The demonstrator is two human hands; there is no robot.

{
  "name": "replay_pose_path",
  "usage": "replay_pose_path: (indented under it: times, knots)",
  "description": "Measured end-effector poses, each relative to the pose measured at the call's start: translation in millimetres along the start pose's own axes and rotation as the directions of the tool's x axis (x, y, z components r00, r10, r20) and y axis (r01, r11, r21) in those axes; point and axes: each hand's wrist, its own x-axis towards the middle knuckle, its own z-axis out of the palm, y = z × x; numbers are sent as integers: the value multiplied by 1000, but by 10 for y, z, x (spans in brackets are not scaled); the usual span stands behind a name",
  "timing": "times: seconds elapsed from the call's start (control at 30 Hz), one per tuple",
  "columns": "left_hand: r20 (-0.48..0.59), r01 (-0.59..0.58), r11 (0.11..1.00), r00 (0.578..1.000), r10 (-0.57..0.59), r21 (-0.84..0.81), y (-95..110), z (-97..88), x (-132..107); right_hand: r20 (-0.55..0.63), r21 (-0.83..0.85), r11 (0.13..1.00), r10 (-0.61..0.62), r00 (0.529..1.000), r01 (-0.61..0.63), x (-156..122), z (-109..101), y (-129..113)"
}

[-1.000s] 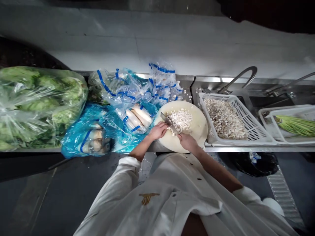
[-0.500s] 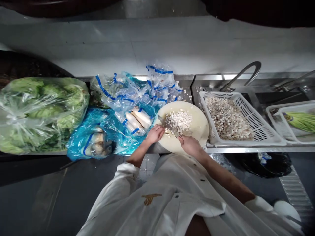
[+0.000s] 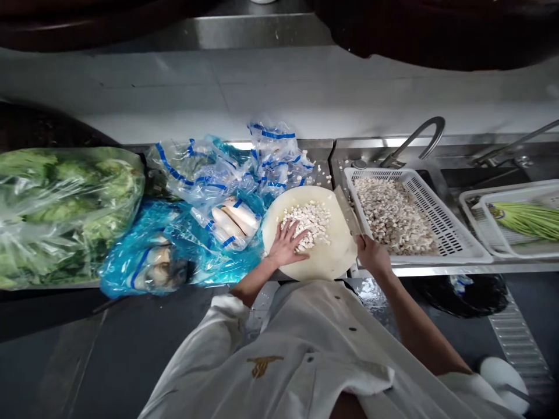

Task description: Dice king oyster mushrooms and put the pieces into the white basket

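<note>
With fingers spread, my left hand (image 3: 288, 245) rests on the left part of a pile of diced mushroom (image 3: 315, 224). The pile lies on a round, pale cutting board (image 3: 327, 263). My right hand (image 3: 374, 255) is closed around the handle of a cleaver (image 3: 347, 210), whose broad blade stands along the board's right edge. Just right of the blade is a white perforated basket (image 3: 463, 238) holding many more mushroom pieces (image 3: 393, 215). Left of the board, whole pale king oyster mushrooms (image 3: 236, 222) lie in clear plastic with blue tape.
A clear bag of leafy lettuce (image 3: 70, 215) fills the far left, beside a blue plastic bag (image 3: 144, 262). Crumpled clear wrappers (image 3: 279, 154) lie behind the board. A curved faucet (image 3: 419, 137) rises behind the basket. Green stalks (image 3: 530, 220) sit in another basket at right.
My right hand has carried the cleaver from the left side of the pile to the board's right edge. My left hand has opened and moved onto the diced mushroom.
</note>
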Motion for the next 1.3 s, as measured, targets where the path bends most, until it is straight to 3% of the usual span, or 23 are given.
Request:
replay_pose_path:
  times: [0.1, 0.23, 0.37, 0.43, 0.53, 0.6, 0.73, 0.83, 0.9, 0.97, 1.07, 1.2, 1.3]
  knots:
    - [-82, 121, 993, 989, -121, -4, 245, 211, 312, 83, -69, 997, 53, 995, -47, -73, 120, 74]
    - [-138, 174, 984, 974, -179, -51, 567, 379, 536, 179, -24, 999, -24, 983, 29, -404, 371, -78]
    - [-150, 218, 975, 963, -222, -49, 804, 474, 576, 230, 260, 963, -131, 964, 69, -531, 490, 80]
    - [-153, 237, 971, 959, -238, -26, 899, 518, 593, 329, 445, 895, -132, 935, -31, -481, 510, 308]
    - [-178, 301, 954, 939, -294, 10, 1003, 574, 653, 571, 612, 722, -121, 812, -322, -366, 581, 581]
    - [-212, 354, 935, 916, -340, 34, 1022, 596, 691, 660, 651, 622, -180, 730, -435, -312, 657, 594]
    - [-344, 392, 919, 869, -355, 43, 955, 582, 669, 690, 707, 562, -411, 596, -430, -278, 704, 321]
    - [-470, 355, 934, 831, -297, 39, 982, 494, 679, 666, 744, 523, -540, 514, -415, -249, 525, 261]
    - [-528, 335, 940, 810, -256, 58, 1123, 410, 808, 642, 766, 482, -585, 495, -425, -228, 319, 409]
    - [-542, 290, 954, 815, -204, 76, 1366, 354, 1073, 609, 791, 416, -604, 514, -449, -212, 81, 669]
    - [-507, 158, 986, 855, -110, 53, 1811, 421, 1709, 530, 838, 260, -595, 604, -479, -168, -292, 1124]
    - [-408, 44, 992, 909, -90, -120, 2259, 816, 2784, 460, 874, 79, -454, 763, -480, -34, -719, 1656]
    - [-194, 184, 941, 950, -244, -284, 2412, 1193, 3407, 443, 889, 19, -283, 851, -457, 55, -861, 1979]
